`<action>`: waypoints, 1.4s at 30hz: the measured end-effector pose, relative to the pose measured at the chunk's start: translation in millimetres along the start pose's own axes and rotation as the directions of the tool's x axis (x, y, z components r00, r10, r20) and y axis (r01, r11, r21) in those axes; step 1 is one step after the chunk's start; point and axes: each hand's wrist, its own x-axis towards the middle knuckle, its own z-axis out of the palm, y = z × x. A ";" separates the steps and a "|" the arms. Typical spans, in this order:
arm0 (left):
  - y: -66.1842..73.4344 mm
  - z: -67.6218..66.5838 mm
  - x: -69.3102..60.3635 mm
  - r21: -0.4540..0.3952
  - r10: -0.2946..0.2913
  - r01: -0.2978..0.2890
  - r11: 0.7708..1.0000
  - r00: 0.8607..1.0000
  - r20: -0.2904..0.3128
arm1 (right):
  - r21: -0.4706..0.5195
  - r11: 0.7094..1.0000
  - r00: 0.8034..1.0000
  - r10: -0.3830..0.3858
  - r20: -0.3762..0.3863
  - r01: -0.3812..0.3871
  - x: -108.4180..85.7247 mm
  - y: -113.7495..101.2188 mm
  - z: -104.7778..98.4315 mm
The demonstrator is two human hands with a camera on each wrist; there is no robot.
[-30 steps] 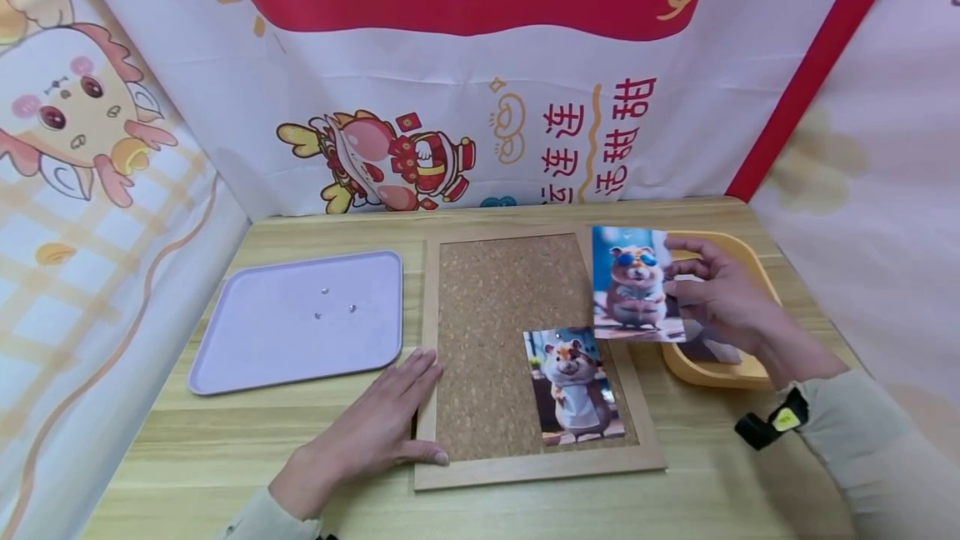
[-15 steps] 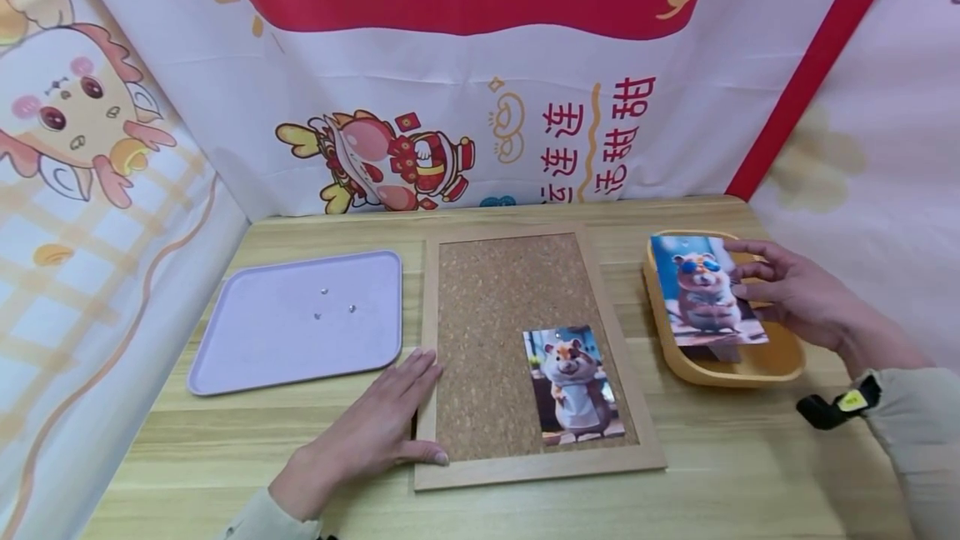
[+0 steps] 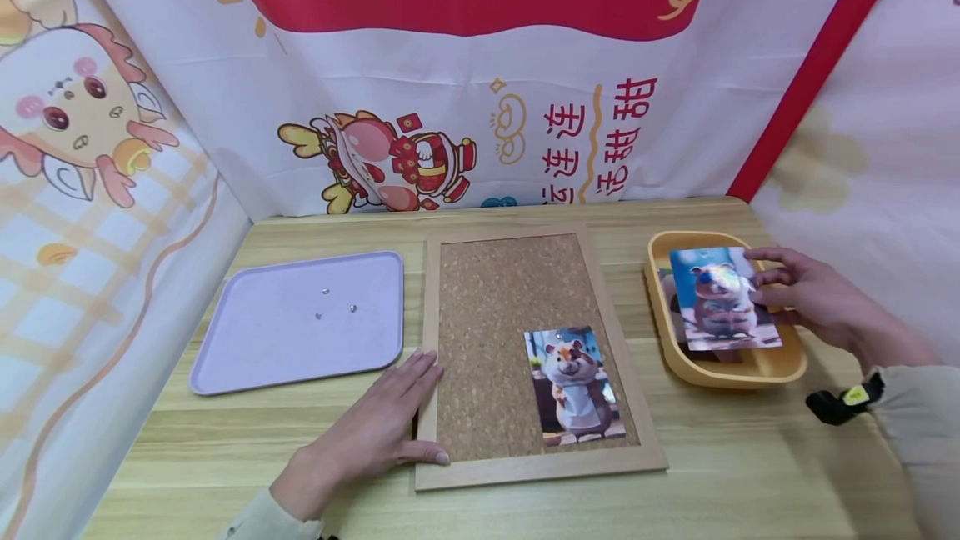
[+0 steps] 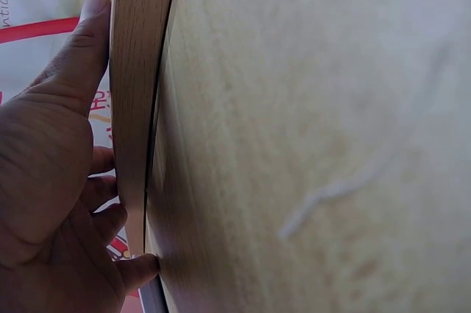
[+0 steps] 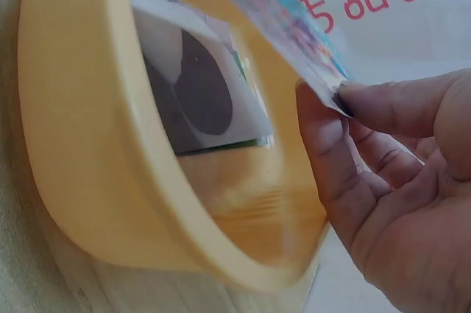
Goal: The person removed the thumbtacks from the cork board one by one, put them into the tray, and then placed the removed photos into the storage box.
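My right hand (image 3: 817,298) pinches the right edge of a glossy photo card (image 3: 722,298) that shows a hamster in blue sunglasses. The card is above a yellow basket (image 3: 787,361); in the right wrist view, thumb and forefinger meet at its corner. Inside the basket, another picture card (image 5: 199,85) lies below it. My left hand (image 3: 367,423) rests at the lower left edge of a wood-framed corkboard (image 3: 495,357), its fingers extended and its thumb on the frame. A second hamster card (image 3: 576,390), with a pin at its top, lies on the board's lower right.
A lilac tray (image 3: 255,332) with several small metal pins (image 3: 353,307) sits on the wooden table (image 3: 345,507), left of the board. A printed cloth backdrop (image 3: 420,73) hangs behind the table.
My right hand has carried the sunglasses hamster card rightward from beside the corkboard to over the yellow basket, then slightly further right and lower. My left hand has stayed in place.
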 end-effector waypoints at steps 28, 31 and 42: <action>3.9 -0.4 -1.8 -0.002 -0.014 0.014 1.000 1.000 0.017 | -0.426 0.905 0.984 -0.063 -0.165 -0.013 3.9 -22.2 31.6; 5.0 -3.4 0.7 0.022 -0.007 0.007 1.000 1.000 0.024 | -0.496 0.868 0.967 -0.136 -0.218 0.010 1.6 -24.3 39.3; 15.6 -29.0 27.0 0.186 -0.010 0.011 0.983 1.000 -0.009 | -0.589 0.801 0.821 -0.407 -0.400 0.110 -14.4 -48.1 102.1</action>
